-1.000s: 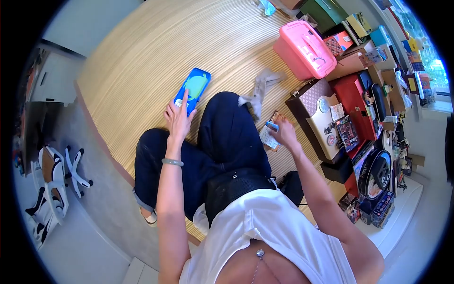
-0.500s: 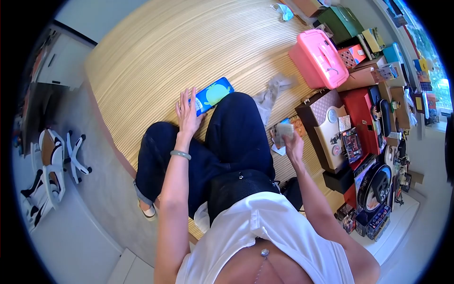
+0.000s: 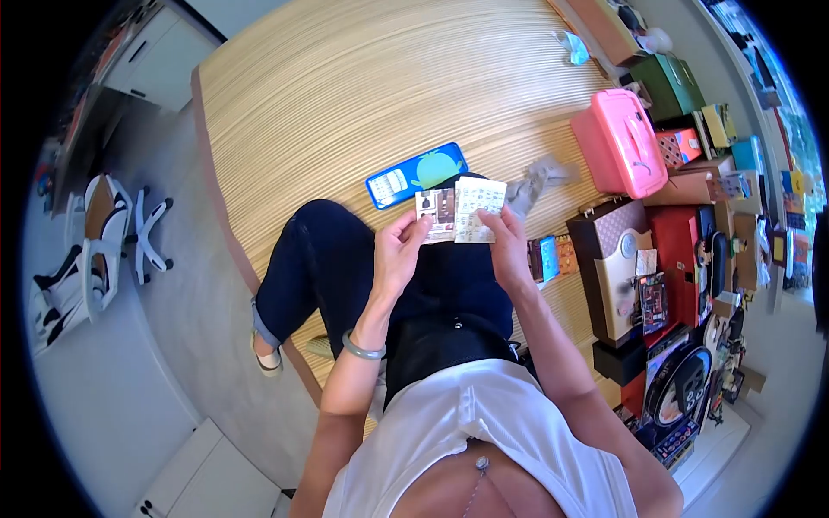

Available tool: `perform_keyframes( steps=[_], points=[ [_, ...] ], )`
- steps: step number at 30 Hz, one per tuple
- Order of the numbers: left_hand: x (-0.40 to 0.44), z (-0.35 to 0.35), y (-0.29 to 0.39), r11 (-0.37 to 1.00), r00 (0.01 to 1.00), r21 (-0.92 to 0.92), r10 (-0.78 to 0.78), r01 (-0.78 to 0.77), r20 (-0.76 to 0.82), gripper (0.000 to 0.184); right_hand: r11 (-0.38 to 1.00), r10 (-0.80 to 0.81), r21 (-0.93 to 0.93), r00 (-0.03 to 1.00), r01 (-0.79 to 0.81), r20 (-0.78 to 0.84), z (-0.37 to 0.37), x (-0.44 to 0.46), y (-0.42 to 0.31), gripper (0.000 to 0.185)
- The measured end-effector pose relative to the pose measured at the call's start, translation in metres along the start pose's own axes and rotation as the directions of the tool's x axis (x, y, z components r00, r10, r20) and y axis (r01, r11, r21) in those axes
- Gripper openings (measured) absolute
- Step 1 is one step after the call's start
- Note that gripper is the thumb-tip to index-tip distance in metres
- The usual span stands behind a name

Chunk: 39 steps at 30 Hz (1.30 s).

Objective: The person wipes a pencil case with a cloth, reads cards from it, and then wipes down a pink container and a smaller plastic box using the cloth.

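Observation:
Over my lap, my left hand pinches a printed card with brown pictures between thumb and fingers. My right hand is closed on a whitish sheet covered in rows of small print. The sheet's edge meets or slightly overlaps the card; whether they are joined I cannot tell. Just beyond them, on the mat, lies a flat blue case with a green cartoon shape, its near right corner partly behind my knee and the sheet.
The woven mat spreads in front of me. A grey cloth, small colourful packets, a pink lidded box and a brown patterned case lie to the right. A white chair stands on the floor at left.
My left hand has left the blue case and now grips the card. My right hand has brought its pale papers from the right side to the middle. The view has shifted slightly.

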<state>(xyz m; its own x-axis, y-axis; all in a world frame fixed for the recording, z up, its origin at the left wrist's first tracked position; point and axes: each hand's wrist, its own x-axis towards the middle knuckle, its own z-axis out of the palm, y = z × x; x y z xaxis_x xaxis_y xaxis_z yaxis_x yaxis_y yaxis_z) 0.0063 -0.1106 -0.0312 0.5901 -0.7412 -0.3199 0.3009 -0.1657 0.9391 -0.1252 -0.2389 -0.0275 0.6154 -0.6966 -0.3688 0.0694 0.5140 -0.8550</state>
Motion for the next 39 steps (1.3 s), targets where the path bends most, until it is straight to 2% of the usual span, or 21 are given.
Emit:
perform_keyframes(
  steps=[2,3,4,6,8,11,14,16,18,19,20,22,23,24,26,29,31,32,35,36,39],
  points=[
    [0.007,-0.018,-0.01,0.992,0.999,0.124,0.0,0.005,-0.041,0.026,1.0,-0.016,0.019,1.0,0.016,-0.002,-0.002,0.01,0.003,0.03],
    [0.02,-0.03,-0.019,0.865,0.953,0.457,0.283,-0.207,-0.104,0.027,0.997,-0.067,-0.043,0.997,0.065,-0.036,-0.003,0.015,0.002,0.032],
    [0.034,-0.041,-0.025,0.588,0.835,0.739,0.546,-0.329,-0.063,0.029,0.988,-0.121,-0.107,0.99,0.113,-0.069,-0.004,0.02,0.001,0.034],
    [0.068,-0.059,-0.029,0.534,0.854,0.785,0.52,-0.316,-0.01,0.034,0.988,-0.136,-0.089,0.988,0.129,-0.079,-0.007,0.033,0.002,0.039],
    [0.098,-0.068,-0.034,0.583,0.938,0.784,0.346,-0.215,0.001,0.033,0.933,-0.266,-0.273,0.96,0.233,-0.092,-0.009,0.047,0.004,0.039],
    [0.129,-0.071,-0.063,0.533,0.933,0.813,0.359,-0.235,0.034,0.027,0.824,-0.374,-0.471,0.926,0.314,-0.038,-0.014,0.084,0.006,0.042],
    [0.13,-0.065,-0.071,0.28,0.901,0.945,0.433,-0.17,0.034,0.028,0.743,-0.318,-0.613,0.947,0.269,0.031,-0.001,0.101,-0.021,0.041],
    [0.123,-0.061,-0.072,0.25,0.892,0.959,0.452,-0.132,0.005,0.031,0.522,-0.442,-0.788,0.894,0.325,0.076,0.005,0.123,-0.026,0.038],
    [0.116,-0.055,-0.071,0.3,0.882,0.943,0.471,-0.144,-0.015,0.034,0.458,-0.49,-0.774,0.851,0.437,0.19,0.003,0.149,-0.024,0.036],
    [0.114,-0.053,-0.071,0.344,0.872,0.925,0.489,-0.159,-0.032,0.037,0.415,-0.412,-0.79,0.867,0.452,0.28,0.001,0.163,-0.02,0.038],
    [0.111,-0.053,-0.071,0.368,0.894,0.912,0.448,-0.181,-0.004,0.06,0.372,-0.327,-0.8,0.873,0.471,0.361,0.0,0.173,-0.014,0.039],
    [0.104,-0.051,-0.063,0.284,0.924,0.941,0.375,-0.186,0.069,0.091,0.255,-0.319,-0.825,0.849,0.504,0.421,0.009,0.181,-0.004,0.037],
    [0.102,-0.05,-0.059,0.256,0.96,0.955,0.268,-0.152,0.081,0.106,0.179,-0.184,-0.876,0.89,0.447,0.417,0.012,0.183,0.003,0.032],
    [0.103,-0.049,-0.057,0.254,0.958,0.955,0.274,-0.154,0.081,0.106,0.09,-0.049,-0.914,0.918,0.395,0.393,0.016,0.184,0.006,0.028],
    [0.106,-0.046,-0.053,0.306,0.938,0.919,0.31,-0.25,0.152,0.115,-0.058,0.126,-0.863,0.861,0.503,0.493,0.011,0.191,0.02,0.027],
    [0.115,-0.04,-0.05,0.184,0.889,0.896,0.31,-0.405,0.338,0.101,-0.081,0.025,-0.863,0.866,0.499,0.499,0.008,0.191,0.025,0.034],
    [0.115,-0.035,-0.055,0.121,0.847,0.863,0.299,-0.49,0.439,0.078,-0.017,-0.186,-0.817,0.801,0.577,0.569,0.004,0.181,0.018,0.038],
    [0.118,-0.034,-0.06,0.125,0.844,0.858,0.294,-0.498,0.448,0.078,-0.03,-0.27,-0.789,0.755,0.613,0.597,-0.003,0.176,0.011,0.041],
    [0.129,-0.029,-0.079,-0.04,0.814,0.868,0.326,-0.495,0.48,0.056,0.166,-0.338,-0.816,0.809,0.554,0.48,-0.049,0.158,-0.008,0.034],
    [0.13,-0.03,-0.081,-0.029,0.825,0.871,0.305,-0.491,0.475,0.06,0.364,-0.242,-0.857,0.925,0.366,0.292,-0.059,0.135,-0.022,0.029],
    [0.123,-0.028,-0.074,-0.003,0.811,0.869,0.359,-0.494,0.462,0.08,0.313,-0.228,-0.946,0.974,0.08,0.007,-0.124,0.072,-0.022,0.023]
  ],
)
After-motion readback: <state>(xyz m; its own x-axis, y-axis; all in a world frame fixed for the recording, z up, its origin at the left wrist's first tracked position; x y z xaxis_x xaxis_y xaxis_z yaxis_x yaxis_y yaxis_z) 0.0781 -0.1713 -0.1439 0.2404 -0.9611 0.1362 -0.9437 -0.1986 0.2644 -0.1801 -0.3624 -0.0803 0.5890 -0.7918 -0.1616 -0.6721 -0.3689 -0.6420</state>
